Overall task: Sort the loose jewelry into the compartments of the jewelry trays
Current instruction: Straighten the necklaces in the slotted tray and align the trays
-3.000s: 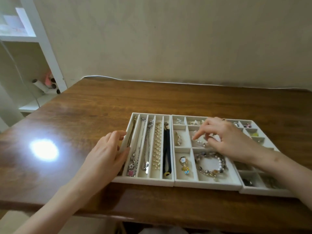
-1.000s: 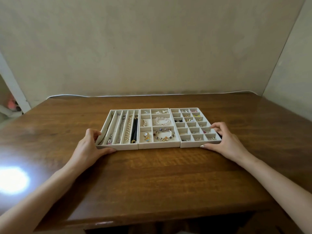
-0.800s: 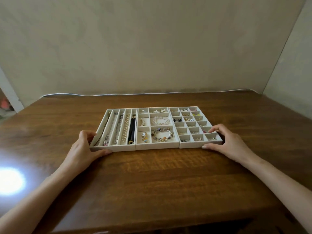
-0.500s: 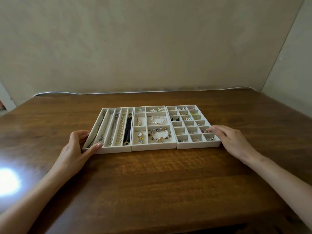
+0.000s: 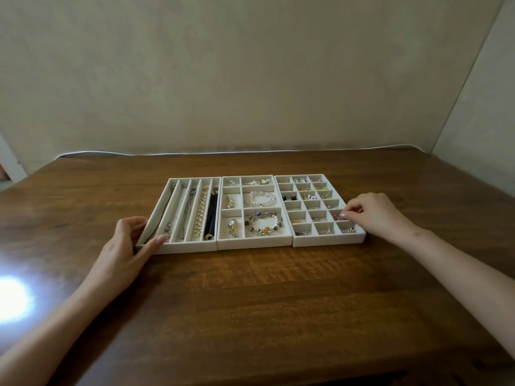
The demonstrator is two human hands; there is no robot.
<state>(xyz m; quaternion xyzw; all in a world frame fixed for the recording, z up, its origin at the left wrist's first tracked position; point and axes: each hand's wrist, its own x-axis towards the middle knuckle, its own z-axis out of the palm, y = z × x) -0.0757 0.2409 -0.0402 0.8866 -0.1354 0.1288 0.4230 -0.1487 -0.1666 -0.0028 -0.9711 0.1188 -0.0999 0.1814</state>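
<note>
Gripping long-slot tray [image 5: 189, 247], left of middle tray [image 5: 255, 243], with left hand [image 5: 122, 246]; curling right hand [image 5: 373, 215] over grid tray [image 5: 328, 240] on its right, grasp unclear.

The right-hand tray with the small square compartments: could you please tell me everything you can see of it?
The right-hand tray is a shallow, off-white, fabric-looking box divided into three columns of six small cells. It lies flat on the wooden table, its left wall against the middle tray. Most cells hold tiny pieces, too small to identify. The right hand reaches over its right rim, fingers at a pink piece near the front.
</note>
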